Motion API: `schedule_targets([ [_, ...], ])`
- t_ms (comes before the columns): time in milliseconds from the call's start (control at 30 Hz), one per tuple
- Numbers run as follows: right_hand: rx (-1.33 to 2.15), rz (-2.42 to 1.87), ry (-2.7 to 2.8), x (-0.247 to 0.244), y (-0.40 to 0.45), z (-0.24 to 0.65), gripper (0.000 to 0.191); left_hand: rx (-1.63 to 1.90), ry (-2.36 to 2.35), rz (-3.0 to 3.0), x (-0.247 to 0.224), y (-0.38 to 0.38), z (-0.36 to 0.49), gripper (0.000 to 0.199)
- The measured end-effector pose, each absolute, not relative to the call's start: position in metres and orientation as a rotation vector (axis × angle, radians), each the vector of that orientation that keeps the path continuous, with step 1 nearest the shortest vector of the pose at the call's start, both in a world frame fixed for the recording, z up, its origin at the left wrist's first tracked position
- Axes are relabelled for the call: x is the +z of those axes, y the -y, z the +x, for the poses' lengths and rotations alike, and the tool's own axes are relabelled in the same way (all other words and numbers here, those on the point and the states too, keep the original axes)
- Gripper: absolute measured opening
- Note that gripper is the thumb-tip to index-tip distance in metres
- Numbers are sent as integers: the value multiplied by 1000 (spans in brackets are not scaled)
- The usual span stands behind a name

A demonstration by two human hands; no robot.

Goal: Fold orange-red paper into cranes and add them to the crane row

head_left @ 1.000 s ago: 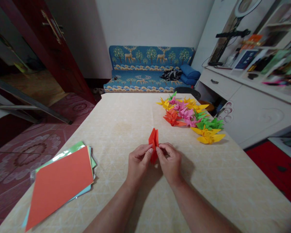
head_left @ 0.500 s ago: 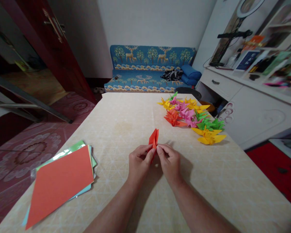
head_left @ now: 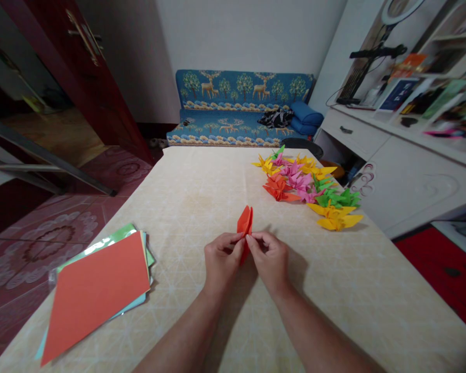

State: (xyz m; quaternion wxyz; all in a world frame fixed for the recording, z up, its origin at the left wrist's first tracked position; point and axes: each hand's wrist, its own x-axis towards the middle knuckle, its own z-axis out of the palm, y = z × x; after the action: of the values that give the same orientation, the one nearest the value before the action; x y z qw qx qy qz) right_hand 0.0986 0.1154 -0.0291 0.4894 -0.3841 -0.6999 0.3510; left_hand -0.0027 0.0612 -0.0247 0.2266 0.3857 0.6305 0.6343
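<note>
A folded red paper piece (head_left: 245, 220) stands upright between my hands above the middle of the table (head_left: 194, 176). My left hand (head_left: 224, 259) pinches its left side between thumb and fingers. From the right, my right hand (head_left: 270, 257) closes on the same paper, its thumb and fingertips meeting near the centre fold. The fingertips of both hands almost touch, and they cover part of the folds. The paper's lower tip shows below the fingers.
Several folded paper cranes (head_left: 299, 181) in red, pink, yellow and green lie at the table's back right. A stack of coloured sheets, red on top (head_left: 97, 295), is at the left. Behind the table is a blue patterned sofa (head_left: 225, 122).
My right hand's fingertips have shifted slightly left on the paper. The upper flaps of the red paper have changed shape a little and lean slightly more to the left.
</note>
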Motion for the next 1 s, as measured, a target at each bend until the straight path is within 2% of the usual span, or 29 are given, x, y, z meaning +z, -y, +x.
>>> schedule_targets([
  [200, 819, -926, 1718, -26, -116, 99, 15, 1628, -1787, 1533, -23, -59, 2, 29],
  [333, 937, -923, 1672, -25, -117, 100, 18, 1503, -1874, 1694, -22, -56, 5, 38],
  [467, 1072, -1039, 1533, -28, -120, 102, 21, 1535, -1794, 1643, -19, -55, 5, 29],
  [600, 1079, -1024, 1550, -26, -119, 102, 20, 1693, -1679, 1259, -17, -56, 2, 14],
  [767, 1197, -929, 1583, -22, -118, 103, 16, 1781, -1512, 863, -16, -59, -3, 21],
  [1000, 1535, -721, 1402, -28, -126, 105, 8, 1773, -1398, 1168, -9, -59, -8, 10],
])
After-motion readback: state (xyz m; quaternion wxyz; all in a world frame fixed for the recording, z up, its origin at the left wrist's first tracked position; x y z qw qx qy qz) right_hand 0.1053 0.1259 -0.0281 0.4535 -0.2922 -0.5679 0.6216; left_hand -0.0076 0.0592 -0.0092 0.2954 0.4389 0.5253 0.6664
